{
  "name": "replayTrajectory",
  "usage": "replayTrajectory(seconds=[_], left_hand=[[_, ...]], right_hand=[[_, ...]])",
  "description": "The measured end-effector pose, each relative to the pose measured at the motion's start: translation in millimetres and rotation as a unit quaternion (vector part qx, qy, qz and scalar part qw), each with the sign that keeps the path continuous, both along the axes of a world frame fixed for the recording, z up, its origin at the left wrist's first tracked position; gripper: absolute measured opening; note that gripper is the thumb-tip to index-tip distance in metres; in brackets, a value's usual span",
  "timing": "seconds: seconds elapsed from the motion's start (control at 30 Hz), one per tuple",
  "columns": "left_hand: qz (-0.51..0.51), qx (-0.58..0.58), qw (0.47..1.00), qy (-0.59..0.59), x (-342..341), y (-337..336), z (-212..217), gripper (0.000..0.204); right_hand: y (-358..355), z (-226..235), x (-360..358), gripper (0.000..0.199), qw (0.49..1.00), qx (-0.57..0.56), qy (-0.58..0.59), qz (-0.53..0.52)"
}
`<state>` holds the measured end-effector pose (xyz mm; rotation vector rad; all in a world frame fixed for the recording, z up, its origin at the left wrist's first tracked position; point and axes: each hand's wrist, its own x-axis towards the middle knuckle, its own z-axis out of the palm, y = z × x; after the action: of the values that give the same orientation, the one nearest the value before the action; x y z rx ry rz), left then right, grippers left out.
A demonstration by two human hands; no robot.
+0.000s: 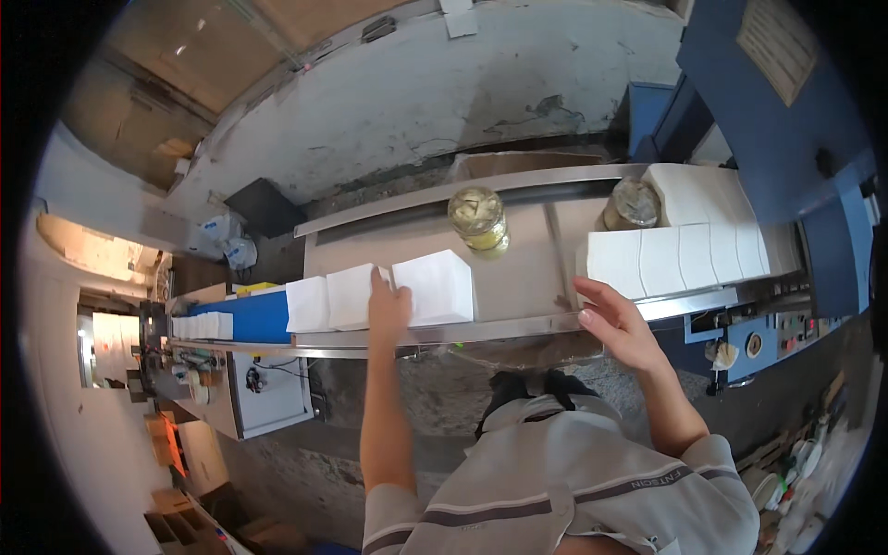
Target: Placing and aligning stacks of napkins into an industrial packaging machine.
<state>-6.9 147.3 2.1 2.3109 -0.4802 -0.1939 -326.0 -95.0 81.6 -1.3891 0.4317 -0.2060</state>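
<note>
Several stacks of white folded paper, like napkins, lie along a long table with metal edge rails. My left hand is at the near side of the middle stack, close to the gap before another white stack. Its index finger and thumb are apart, though the hand is slightly blurred. At the front left corner of a longer row of white stacks on the right is my right hand, fingers spread and holding nothing visible. Whether its fingertips touch the paper, I cannot tell.
A filled glass jar stands mid-table; another jar sits beside the right-hand stacks. Further left runs a blue belt with small white stacks. A blue machine rises at the right. The metal rail borders the table's near side.
</note>
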Motion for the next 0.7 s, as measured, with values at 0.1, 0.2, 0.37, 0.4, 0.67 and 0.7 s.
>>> replayTrajectory(seconds=[0.1, 0.2, 0.37, 0.4, 0.67, 0.7], left_hand=[[-0.21, 0.128, 0.913, -0.325, -62.2, -55.1, 52.5, 0.044], [-0.377, 0.219, 0.839, -0.325, -101.6, -72.3, 36.0, 0.028], [-0.307, 0.06, 0.948, -0.057, -132.3, -127.5, 42.5, 0.039], [-0.262, -0.018, 0.964, 0.038, -140.5, -139.4, 29.5, 0.052], [-0.279, 0.077, 0.951, 0.108, -212.9, -242.9, 76.2, 0.091], [-0.291, 0.099, 0.948, 0.086, -217.8, -247.0, 78.6, 0.093]], right_hand=[[-2.9, -4.6, -4.4, 0.053, 1.0, -0.013, 0.007, -0.005], [-0.3, -4.2, -4.6, 0.052, 1.0, -0.023, 0.003, -0.006], [-6.2, -6.0, -10.4, 0.051, 0.998, -0.058, 0.0, 0.005], [-7.8, -0.9, -12.6, 0.05, 0.999, -0.045, -0.01, 0.013], [-35.2, 5.5, -84.1, 0.044, 0.996, 0.032, -0.061, -0.062], [-40.2, 3.1, -93.1, 0.043, 0.994, 0.023, -0.074, -0.074]])
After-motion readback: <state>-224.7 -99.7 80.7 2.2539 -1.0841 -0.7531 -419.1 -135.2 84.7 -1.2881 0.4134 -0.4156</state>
